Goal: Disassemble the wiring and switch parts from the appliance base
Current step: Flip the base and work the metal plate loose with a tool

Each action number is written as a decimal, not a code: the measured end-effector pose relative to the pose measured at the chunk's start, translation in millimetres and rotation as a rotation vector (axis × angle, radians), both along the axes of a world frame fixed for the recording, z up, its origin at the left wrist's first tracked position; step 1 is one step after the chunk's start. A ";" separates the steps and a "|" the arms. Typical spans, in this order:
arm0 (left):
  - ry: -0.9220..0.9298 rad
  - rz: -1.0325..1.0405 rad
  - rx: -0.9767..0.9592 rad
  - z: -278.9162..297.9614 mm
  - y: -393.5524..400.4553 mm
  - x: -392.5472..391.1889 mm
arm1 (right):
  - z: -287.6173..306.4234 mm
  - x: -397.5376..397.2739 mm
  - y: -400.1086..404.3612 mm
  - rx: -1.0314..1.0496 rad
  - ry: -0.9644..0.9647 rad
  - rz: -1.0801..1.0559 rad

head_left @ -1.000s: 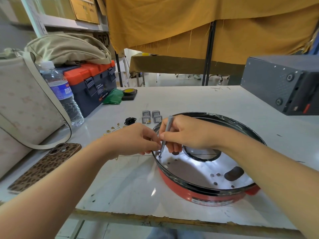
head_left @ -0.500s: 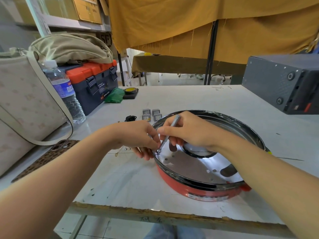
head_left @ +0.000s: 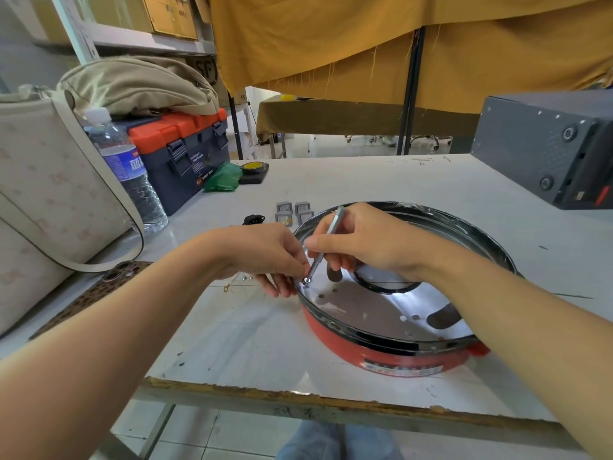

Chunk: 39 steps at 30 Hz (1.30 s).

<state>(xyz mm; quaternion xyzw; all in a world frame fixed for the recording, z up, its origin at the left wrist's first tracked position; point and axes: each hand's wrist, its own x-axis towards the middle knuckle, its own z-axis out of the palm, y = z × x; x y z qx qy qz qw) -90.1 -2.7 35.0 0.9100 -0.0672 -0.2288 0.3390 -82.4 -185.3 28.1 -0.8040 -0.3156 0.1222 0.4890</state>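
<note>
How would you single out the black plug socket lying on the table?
Start at the red pan base, then look just beyond the left hand. Left of four grey square switches lies the plug socket, the only small black part there.

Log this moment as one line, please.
right hand grips screwdriver | tip on screw in appliance base | left hand steadies rim

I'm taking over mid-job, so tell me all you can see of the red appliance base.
The red appliance base is a round, shallow pan shell with a black rim and a shiny metal floor with small holes and a large central opening. It sits flat on the white table. The left hand rests at its rim; the right hand holds a screwdriver tip-down inside.
</note>
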 end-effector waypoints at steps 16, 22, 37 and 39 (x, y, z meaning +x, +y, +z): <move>0.003 -0.037 0.067 3.0 -0.7 -1.1 | -0.6 -0.5 1.6 -0.029 0.040 -0.022; 0.001 -0.022 0.050 0.8 0.1 -0.3 | -0.5 0.8 1.9 -0.007 -0.004 -0.030; 0.006 -0.037 0.064 1.1 0.4 0.9 | -0.3 0.2 2.2 -0.029 0.047 -0.035; 0.008 -0.039 0.063 1.1 0.4 0.8 | 0.0 0.7 2.4 -0.032 0.031 -0.043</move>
